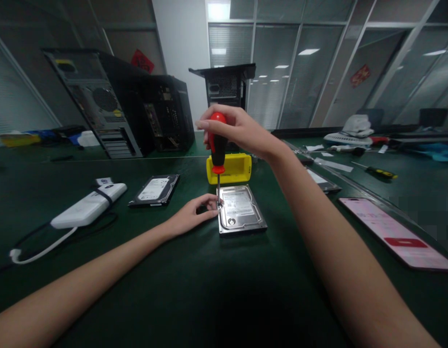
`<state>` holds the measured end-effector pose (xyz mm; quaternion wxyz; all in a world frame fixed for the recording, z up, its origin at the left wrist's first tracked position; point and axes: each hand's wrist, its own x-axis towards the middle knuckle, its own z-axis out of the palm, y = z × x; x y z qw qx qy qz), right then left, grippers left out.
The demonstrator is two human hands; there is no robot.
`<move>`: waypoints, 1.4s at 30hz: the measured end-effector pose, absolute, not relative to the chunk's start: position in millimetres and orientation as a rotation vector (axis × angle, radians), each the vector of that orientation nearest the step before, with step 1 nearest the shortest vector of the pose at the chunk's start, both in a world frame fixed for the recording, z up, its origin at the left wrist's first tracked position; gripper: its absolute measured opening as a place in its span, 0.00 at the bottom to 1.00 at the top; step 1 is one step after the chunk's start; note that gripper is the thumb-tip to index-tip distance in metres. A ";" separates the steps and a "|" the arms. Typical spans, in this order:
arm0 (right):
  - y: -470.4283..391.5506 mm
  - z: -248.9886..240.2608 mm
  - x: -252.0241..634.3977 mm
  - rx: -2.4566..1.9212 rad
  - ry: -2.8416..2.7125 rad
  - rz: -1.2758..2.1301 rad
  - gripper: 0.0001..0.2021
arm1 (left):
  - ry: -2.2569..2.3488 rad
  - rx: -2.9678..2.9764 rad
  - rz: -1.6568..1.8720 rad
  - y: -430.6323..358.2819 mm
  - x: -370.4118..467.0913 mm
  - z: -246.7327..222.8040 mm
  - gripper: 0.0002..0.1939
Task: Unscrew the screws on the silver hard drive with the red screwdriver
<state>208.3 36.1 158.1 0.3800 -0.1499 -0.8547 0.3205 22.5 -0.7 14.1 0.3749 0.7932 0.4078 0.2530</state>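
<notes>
A silver hard drive (238,208) with a white label lies flat on the dark green table. My right hand (227,121) grips the handle of a red and black screwdriver (218,150) from above. The screwdriver stands upright, with its tip at the drive's left edge; what the tip meets is too small to tell. My left hand (195,211) rests beside that edge, thumb and fingers curled in against the drive close to the tip. Just behind the drive sits a yellow case (241,169) with its hollow side facing me.
Another hard drive (154,189) lies to the left, near a white power strip (89,205) with cables. On the right are a phone (394,232), a third drive (320,180) and a yellow-black screwdriver (381,172). Computer cases (104,101) stand at the back.
</notes>
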 end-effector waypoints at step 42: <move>39.5 161.5 211.4 -0.320 -2.162 0.628 0.18 | 1.035 2.030 0.661 1.5 21.9 10.8 0.19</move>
